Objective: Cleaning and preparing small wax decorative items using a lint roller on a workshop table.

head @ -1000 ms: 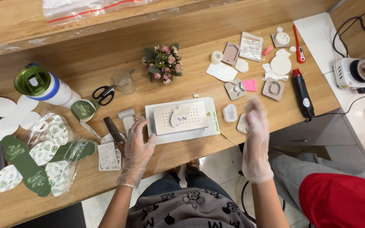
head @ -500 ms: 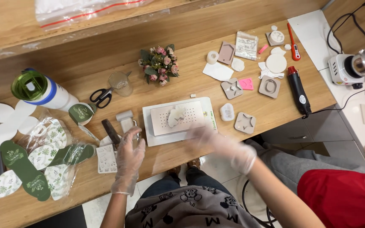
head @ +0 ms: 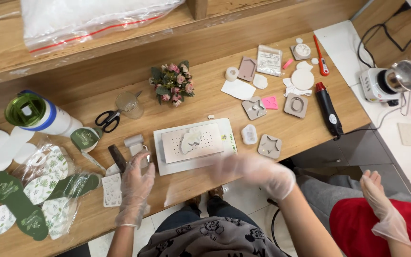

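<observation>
Head view: the white tray with the perforated pinkish plate and a pale cast piece on it lies at the near middle of the wooden bench, between your two gloved hands. Your left hand rests flat and open just left of the tray, fingers over a small dark tool and a white mould sheet, gripping nothing. Your right hand is blurred at the tray's near right corner; it looks open and empty, though the blur leaves that uncertain. You seem to be between steps, settling the tray. Steady it with both hands, so the piece stays on the plate. Star mould and small white mould sit just right; another person's gloved hand rests well apart.
</observation>
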